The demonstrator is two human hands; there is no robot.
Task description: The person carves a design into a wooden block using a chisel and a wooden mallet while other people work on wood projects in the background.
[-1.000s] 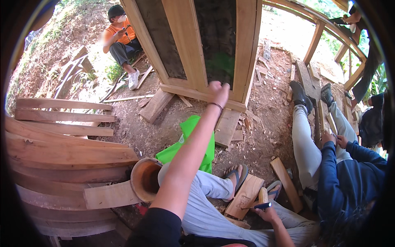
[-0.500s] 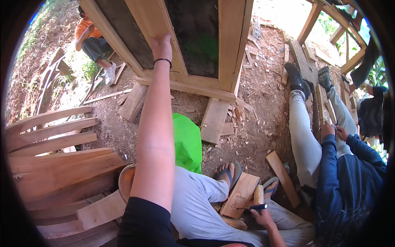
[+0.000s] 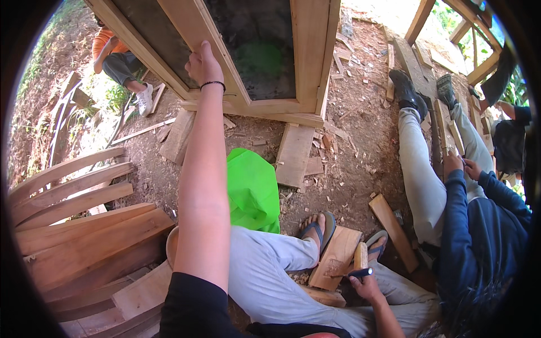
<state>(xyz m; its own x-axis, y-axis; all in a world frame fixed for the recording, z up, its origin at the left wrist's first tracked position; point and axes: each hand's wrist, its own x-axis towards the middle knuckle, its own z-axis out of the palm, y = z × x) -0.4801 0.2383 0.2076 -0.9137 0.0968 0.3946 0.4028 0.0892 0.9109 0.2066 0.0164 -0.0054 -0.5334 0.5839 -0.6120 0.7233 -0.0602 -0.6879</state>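
Observation:
My left hand (image 3: pixel 205 66), wearing a thin dark band at the wrist, is far out at the end of my straight arm. It is closed with its thumb up, over the middle upright of a wooden cabinet (image 3: pixel 310 45) with dark panels. Whether its fingers grip that upright or something else is hidden. Low on the right, my right hand (image 3: pixel 366 286) is closed around a chisel (image 3: pixel 359 272) with a dark handle. The blade lies over a rough cut in a wooden board (image 3: pixel 342 248) between my sandalled feet. A wooden block (image 3: pixel 360 255) sits by the chisel.
A bright green cloth or bag (image 3: pixel 253 191) lies beyond my knee. Curved planks (image 3: pixel 90 236) are stacked at left. On the right a person in a dark blue top (image 3: pixel 484 236) works wood; another in orange (image 3: pixel 105 48) sits far left. Wood chips cover the ground.
My left hand has shifted left across the cabinet, its thumb now raised and its fingers curled. My right hand stays closed on the chisel at the board. The view has shifted slightly.

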